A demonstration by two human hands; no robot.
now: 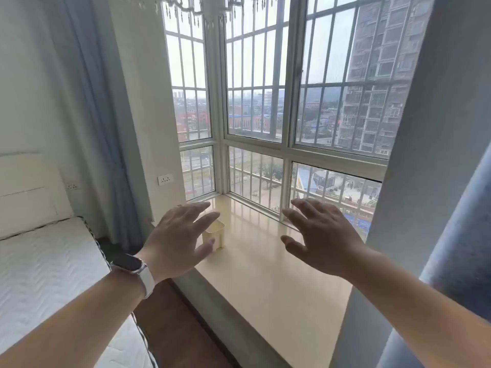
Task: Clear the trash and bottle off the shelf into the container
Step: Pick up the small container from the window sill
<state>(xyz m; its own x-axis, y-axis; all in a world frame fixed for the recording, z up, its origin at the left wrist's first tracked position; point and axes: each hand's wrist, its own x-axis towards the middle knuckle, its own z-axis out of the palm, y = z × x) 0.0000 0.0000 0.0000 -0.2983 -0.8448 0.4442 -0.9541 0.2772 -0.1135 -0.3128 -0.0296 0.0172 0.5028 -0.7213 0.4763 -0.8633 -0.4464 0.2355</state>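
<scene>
cream container (215, 234) just behind left hand (176, 239), right hand (324, 243) well aside, both grips wide, empty

You have one small cream container (216, 236), open-topped and upright, standing on the glossy pale shelf (265, 274) close to its left edge, partly hidden.

left hand (176, 239): extended forward, palm down, fingers spread and straight, holding nothing, watch (130, 264) on wrist | right hand (322, 239): extended forward, palm down, fingers spread, holding nothing | both forearms bare
</scene>
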